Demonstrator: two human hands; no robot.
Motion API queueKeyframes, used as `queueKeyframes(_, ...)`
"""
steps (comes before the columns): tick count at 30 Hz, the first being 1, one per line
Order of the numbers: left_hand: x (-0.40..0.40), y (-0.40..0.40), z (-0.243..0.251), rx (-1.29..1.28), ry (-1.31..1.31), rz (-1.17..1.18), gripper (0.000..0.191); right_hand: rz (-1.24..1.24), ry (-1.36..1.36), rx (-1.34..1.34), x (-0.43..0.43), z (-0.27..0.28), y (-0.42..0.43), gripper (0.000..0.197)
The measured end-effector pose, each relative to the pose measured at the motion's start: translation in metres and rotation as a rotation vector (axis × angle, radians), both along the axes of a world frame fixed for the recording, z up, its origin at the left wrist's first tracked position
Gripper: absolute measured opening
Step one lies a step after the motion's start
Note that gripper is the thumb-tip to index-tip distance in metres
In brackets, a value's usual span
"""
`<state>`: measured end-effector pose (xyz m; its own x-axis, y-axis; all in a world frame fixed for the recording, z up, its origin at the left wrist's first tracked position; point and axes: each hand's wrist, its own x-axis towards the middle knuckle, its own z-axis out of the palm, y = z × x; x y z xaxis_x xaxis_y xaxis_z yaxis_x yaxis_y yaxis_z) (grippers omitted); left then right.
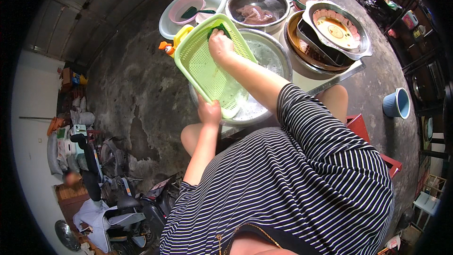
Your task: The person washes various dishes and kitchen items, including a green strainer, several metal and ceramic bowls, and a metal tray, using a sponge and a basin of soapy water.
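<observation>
A pale green plastic basket (198, 67) with a perforated bottom and sides is tilted over a metal basin (287, 72). My left hand (209, 111) grips the basket's near rim. Inside its far end, my right hand (221, 44) presses a dark green scouring pad (222, 28) against the plastic. The fingers cover part of the pad. Sudsy water (267, 55) shows in the basin, partly hidden by the basket and my right forearm. Just left of the basket stands a yellow bottle (182, 35) with an orange pump top.
Behind is a metal basin (230, 9) holding a wet pinkish cloth-like item (256, 15). A white tub (164, 24) holds a pink bowl (177, 12). Stacked dirty pans (293, 30) and a patterned plate (336, 30) stand right. A blue bucket (391, 104) is on the floor; a scooter (124, 205) stands lower left.
</observation>
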<state>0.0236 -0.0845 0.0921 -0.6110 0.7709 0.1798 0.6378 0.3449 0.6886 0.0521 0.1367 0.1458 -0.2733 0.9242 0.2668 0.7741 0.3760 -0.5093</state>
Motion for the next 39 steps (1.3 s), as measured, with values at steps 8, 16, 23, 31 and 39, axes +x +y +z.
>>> queueKeyframes(8, 0.003, 0.005, 0.004, -0.006, 0.049, 0.049, 0.086, 0.125, -0.226, -0.095, 0.027, -0.043, -0.031, 0.021)
queueKeyframes(16, 0.007, 0.007, 0.004, 0.040, 0.106, -0.014, 0.086, 0.075, 0.283, -0.412, 0.087, -0.034, -0.036, 0.036)
queueKeyframes(23, 0.008, 0.004, 0.012, 0.022, 0.150, -0.047, 0.085, 0.144, 1.044, -0.071, 0.053, 0.031, -0.028, 0.042)
queueKeyframes(31, 0.014, 0.003, 0.019, -0.025, 0.072, -0.048, 0.074, 0.009, 1.396, -0.369, 0.061, 0.051, 0.021, 0.037)
queueKeyframes(39, 0.000, 0.003, 0.007, -0.055, 0.067, -0.101, 0.077, 0.172, 1.434, -0.461, 0.023, 0.032, 0.009, 0.030)
